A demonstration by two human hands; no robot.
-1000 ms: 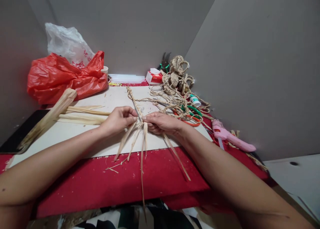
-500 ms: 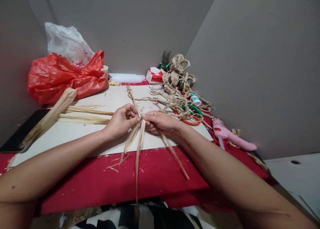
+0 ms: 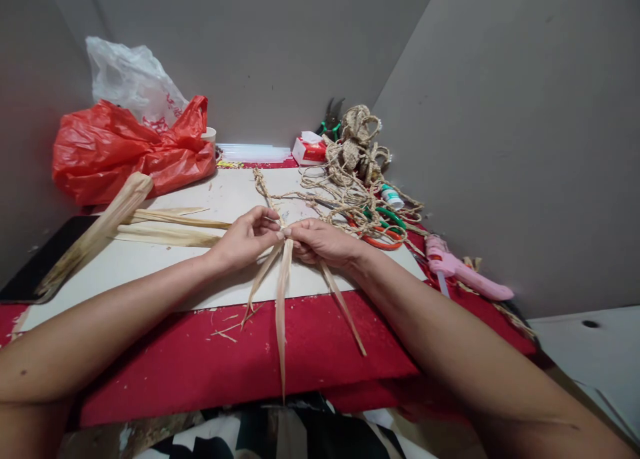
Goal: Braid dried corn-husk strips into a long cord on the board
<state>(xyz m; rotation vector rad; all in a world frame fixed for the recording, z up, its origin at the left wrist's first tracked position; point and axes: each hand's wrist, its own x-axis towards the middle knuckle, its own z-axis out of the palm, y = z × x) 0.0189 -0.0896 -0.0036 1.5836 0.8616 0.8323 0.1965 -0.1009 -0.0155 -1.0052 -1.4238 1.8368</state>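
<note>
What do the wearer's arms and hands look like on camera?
Both the left hand and right hand are ungloved, with no ring, watch or cable visible. No sleeves show. Boldly patterned dark-and-white clothing appears at the bottom edge.

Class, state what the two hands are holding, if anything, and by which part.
The left hand and right hand pinch a braided cord at its near end, where the loose strips spread out.

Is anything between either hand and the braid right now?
Nothing visible. The left hand and right hand meet at the near end of the braid, where loose strips hang toward the person. The rope pile lies beyond the right hand, not between.
</note>
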